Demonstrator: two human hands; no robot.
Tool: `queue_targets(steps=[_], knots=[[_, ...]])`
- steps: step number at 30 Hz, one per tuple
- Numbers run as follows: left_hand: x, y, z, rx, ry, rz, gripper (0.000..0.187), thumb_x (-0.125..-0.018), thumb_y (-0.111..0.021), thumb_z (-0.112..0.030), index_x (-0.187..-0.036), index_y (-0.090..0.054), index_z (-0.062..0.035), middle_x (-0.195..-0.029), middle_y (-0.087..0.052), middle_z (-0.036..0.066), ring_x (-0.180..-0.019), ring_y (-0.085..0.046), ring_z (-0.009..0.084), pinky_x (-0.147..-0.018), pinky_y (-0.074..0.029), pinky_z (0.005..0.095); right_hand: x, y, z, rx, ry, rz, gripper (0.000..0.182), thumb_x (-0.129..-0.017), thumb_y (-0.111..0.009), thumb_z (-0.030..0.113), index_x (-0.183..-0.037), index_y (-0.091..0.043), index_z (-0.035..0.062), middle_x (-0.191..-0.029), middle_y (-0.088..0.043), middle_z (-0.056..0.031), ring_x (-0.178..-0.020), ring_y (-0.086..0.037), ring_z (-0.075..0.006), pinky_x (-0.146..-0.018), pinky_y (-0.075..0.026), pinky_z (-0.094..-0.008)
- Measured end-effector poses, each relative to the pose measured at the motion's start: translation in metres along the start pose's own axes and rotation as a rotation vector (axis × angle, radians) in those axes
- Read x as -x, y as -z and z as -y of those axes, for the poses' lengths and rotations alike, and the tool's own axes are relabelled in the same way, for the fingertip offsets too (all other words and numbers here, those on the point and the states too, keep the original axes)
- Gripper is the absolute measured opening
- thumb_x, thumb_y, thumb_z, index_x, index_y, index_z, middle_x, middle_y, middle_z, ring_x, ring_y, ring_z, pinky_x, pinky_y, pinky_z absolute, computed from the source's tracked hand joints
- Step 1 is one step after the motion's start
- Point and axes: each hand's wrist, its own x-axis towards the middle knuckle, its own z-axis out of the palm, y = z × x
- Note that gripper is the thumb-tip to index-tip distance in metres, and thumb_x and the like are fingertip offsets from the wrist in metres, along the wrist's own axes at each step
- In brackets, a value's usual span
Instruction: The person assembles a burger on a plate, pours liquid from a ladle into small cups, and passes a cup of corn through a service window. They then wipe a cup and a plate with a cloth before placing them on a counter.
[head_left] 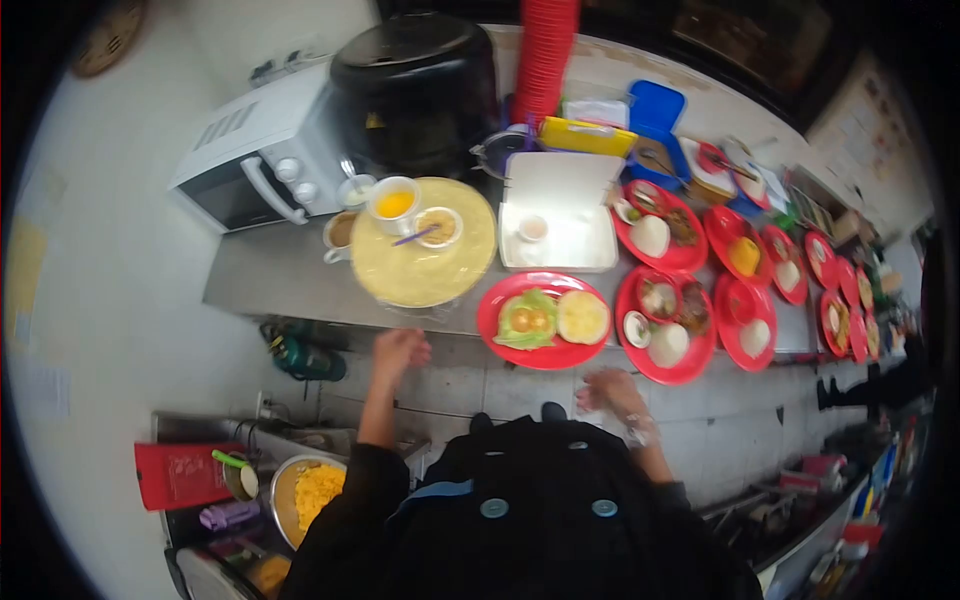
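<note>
Glossy red plastic plates sat on a dull metal counter beside a shiny black lidded pot.

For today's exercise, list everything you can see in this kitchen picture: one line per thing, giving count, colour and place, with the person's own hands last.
Microwave: one, white, counter's left end.
Large pot: one, black, behind the yellow tray.
Round tray: one, yellow, on the counter, carrying small cups of sauce.
Foam box: one, white, open, mid-counter.
Red plates: a long row, exact count unclear, running along the counter to the right, with food.
Stacked cups: one tall stack, red, at the back.
Blue container: one, at the back.
Metal bowl: one, with yellow food, lower left.
Left hand: empty, below the yellow tray.
Right hand: blurred, below the plates.
</note>
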Motion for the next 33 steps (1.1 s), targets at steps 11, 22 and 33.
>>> queue_targets(steps=[11,22,33], knots=[[-0.161,0.135,-0.048,-0.061,-0.297,-0.316,0.024,-0.096,-0.043,-0.023,-0.110,-0.047,-0.0042,-0.075,-0.055,0.007,-0.057,-0.056,0.0146,-0.050,-0.053,0.0300,0.065,-0.017,0.078,0.283,-0.071,-0.118,0.030,-0.092,-0.050,0.024,-0.092,-0.056,-0.0054,-0.072,-0.063,-0.0143,-0.057,-0.065,-0.0210,-0.046,-0.054,-0.0292],[-0.052,0.172,-0.016,0.046,-0.476,-0.684,0.029,-0.094,-0.048,-0.036,-0.092,-0.054,-0.0073,-0.071,-0.057,0.004,-0.061,-0.056,0.0122,-0.055,-0.047,0.0249,0.045,0.084,0.232,0.671,0.316,-0.415,0.028,-0.089,-0.053,0.029,-0.085,-0.062,0.0028,-0.071,-0.061,-0.0054,-0.064,-0.060,-0.0130,-0.058,-0.049,-0.0293],[0.179,-0.016,-0.167,-0.112,-0.476,-0.934,0.023,-0.092,-0.053,-0.032,-0.093,-0.054,-0.0092,-0.066,-0.054,0.000,-0.056,-0.050,0.0061,-0.050,-0.038,0.0170,-0.205,0.227,0.421,1.596,0.686,-0.560,0.023,-0.081,-0.051,0.023,-0.085,-0.065,0.0063,-0.081,-0.063,-0.0173,-0.081,-0.062,-0.0336,-0.073,-0.049,-0.0446]])
